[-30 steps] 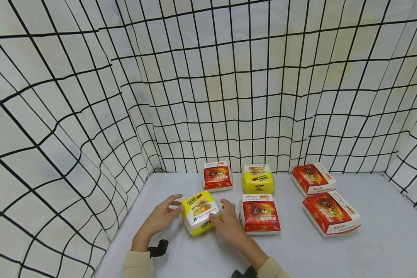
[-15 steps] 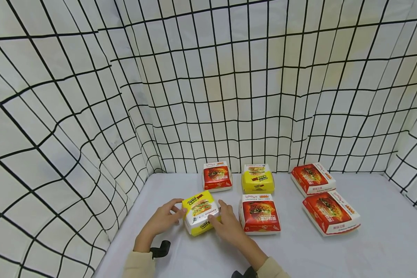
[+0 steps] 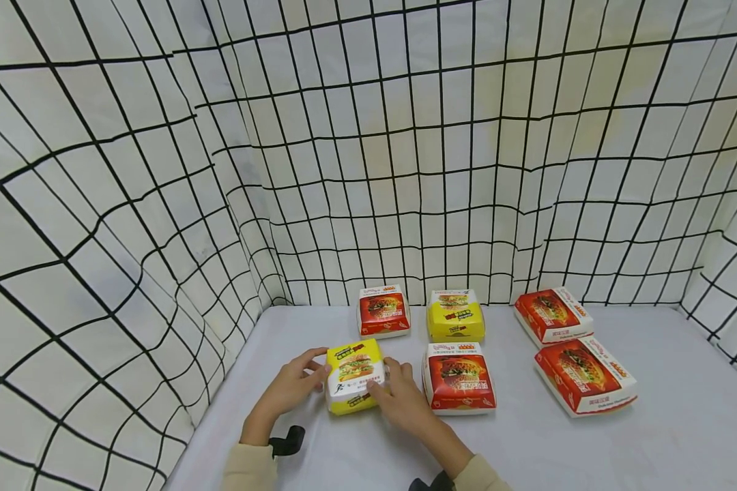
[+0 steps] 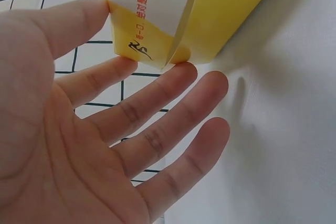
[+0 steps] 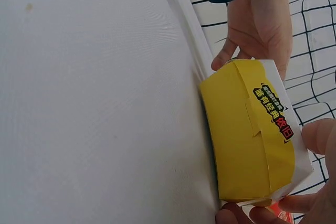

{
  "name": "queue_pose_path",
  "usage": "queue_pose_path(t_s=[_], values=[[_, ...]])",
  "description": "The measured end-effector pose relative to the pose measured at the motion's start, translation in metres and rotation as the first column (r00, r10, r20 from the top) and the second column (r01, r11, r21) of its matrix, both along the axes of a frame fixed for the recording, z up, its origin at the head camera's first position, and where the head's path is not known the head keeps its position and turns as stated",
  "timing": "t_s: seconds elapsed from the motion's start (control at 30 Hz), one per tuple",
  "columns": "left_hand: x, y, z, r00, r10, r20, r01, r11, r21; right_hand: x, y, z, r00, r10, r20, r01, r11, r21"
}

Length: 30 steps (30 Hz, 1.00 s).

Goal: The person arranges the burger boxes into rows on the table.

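Note:
A yellow-and-white burger box [image 3: 355, 375] lies on the white table between both hands, its printed lid up. My left hand [image 3: 290, 387] is at its left side. In the left wrist view the thumb and fairly straight fingers [image 4: 152, 108] touch the box's corner and side; the outer fingers stay apart from it. On the right, my right hand [image 3: 404, 404] pinches the box's near corner, thumb on the lid edge and fingers along the side. The right wrist view shows the box's yellow side [image 5: 236, 135] and the right thumb [image 5: 317, 135] against the lid.
Close to my right hand is a red burger box [image 3: 459, 378]. Behind stand another red box [image 3: 385, 311] and a yellow box [image 3: 456, 316]. Two red boxes, one far [image 3: 553, 315] and one near [image 3: 585, 377], lie at the right. Black netting over white cloth [image 3: 405, 170] encloses the table [image 3: 528, 450].
The yellow burger box has turned slightly and now sits straighter. My left hand has shifted a little right and its fingers have moved closer to the box. The other boxes have not moved.

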<state>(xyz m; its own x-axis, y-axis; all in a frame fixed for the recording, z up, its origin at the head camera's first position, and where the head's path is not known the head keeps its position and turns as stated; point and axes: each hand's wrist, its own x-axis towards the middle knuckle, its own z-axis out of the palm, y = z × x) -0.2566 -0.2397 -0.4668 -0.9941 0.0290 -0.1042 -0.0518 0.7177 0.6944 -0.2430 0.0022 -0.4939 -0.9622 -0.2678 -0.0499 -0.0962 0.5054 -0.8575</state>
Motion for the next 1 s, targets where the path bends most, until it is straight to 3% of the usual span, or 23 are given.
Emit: queue_pose_path(t_s=[0.5, 1.0], values=[[-0.0011, 0.0039, -0.0025, 1.000, -0.007, -0.019, 0.007, 1.000, 0.014, 0.0000, 0.0019, -0.0003, 1.000, -0.006, -0.004, 0.006, 1.000, -0.014], [0.0015, 0.0024, 0.0034, 0.998, -0.038, 0.043, 0.037, 0.999, 0.033, 0.0012, -0.0026, 0.0005, 0.999, -0.042, -0.027, 0.041, 0.999, -0.020]])
